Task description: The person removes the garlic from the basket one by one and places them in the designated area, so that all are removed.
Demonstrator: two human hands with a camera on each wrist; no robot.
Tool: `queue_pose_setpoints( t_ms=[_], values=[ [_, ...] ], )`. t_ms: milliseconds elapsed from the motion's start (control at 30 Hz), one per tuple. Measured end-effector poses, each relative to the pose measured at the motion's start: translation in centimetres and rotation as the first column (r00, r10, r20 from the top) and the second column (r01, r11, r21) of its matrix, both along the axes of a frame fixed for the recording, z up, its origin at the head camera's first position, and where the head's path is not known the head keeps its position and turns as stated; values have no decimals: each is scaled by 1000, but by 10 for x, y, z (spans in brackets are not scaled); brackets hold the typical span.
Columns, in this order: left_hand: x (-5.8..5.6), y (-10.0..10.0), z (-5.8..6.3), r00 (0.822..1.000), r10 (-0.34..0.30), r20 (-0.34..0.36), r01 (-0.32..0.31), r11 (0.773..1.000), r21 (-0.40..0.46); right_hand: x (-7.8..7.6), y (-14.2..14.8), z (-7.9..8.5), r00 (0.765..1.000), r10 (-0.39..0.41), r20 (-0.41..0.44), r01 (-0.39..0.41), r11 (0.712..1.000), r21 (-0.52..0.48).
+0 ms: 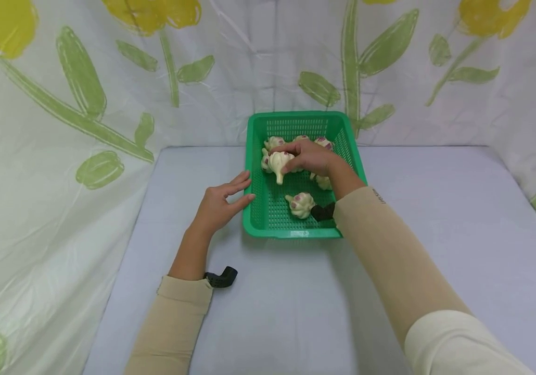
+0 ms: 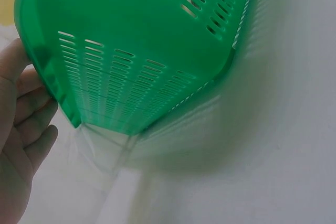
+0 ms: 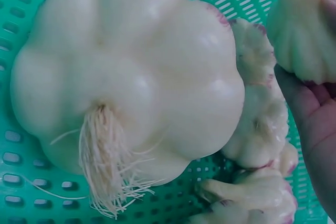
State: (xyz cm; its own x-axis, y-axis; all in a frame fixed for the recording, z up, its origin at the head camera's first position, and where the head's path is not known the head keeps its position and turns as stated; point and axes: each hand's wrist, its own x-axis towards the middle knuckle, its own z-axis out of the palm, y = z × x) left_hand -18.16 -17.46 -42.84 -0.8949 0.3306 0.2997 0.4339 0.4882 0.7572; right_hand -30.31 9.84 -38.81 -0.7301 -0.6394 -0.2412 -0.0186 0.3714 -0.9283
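Observation:
Inside a green plastic basket, my right hand pinches a pale garlic bulb, its stem pointing down toward me. The same held garlic bulb shows at the upper right of the right wrist view. More bulbs lie beneath and behind that hand, partly covered by it. One garlic bulb sits apart near the basket's front; its roots fill much of the right wrist view. My left hand has its fingers extended, fingertips at the basket's left rim.
The basket stands on a pale covered table, near its back edge. Behind hangs a white curtain with yellow flowers and green leaves. A dark wrist-worn camera juts from the left sleeve; another dark one overlaps the basket's right side.

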Motion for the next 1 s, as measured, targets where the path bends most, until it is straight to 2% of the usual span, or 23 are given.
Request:
queue_pose_setpoints(
  t_ms=[267,600,867,1000],
  values=[
    [2,0,3,1000,-7,-12,7,1000,-2,2,-1,9,1000,-21,3,21,999,-44],
    [0,-1,4,1000,-23,-12,22,999,-28,7,3,22,995,-86,43,89,992,-91],
    [1,-2,5,1000,-28,8,28,998,-47,8,11,24,990,-110,86,122,982,-147],
    [2,-2,5,1000,-27,16,28,999,-42,10,17,27,987,-140,73,151,973,-176]
  ],
)
